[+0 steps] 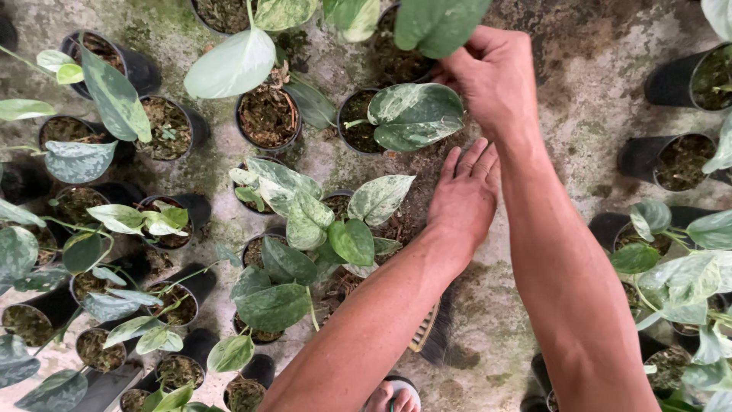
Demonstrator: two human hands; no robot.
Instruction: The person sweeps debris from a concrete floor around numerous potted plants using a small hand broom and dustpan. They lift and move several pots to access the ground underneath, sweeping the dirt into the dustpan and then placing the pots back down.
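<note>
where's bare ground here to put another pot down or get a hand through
The widest bare concrete lies upper right, between the right hand and the black pots at the right edge. A smaller patch sits between the forearms. Left of the left hand, pots and leaves crowd together.

A small black plastic pot (358,130) filled with dark, chunky soil stands upright on the mossy concrete floor (564,91), carrying a broad heart-shaped leaf marbled green and cream (415,114) that spreads flat over its right rim. Just beyond it, a plain green leaf (438,23) hangs at the top edge, pinched at its lower edge between fingertips.
</note>
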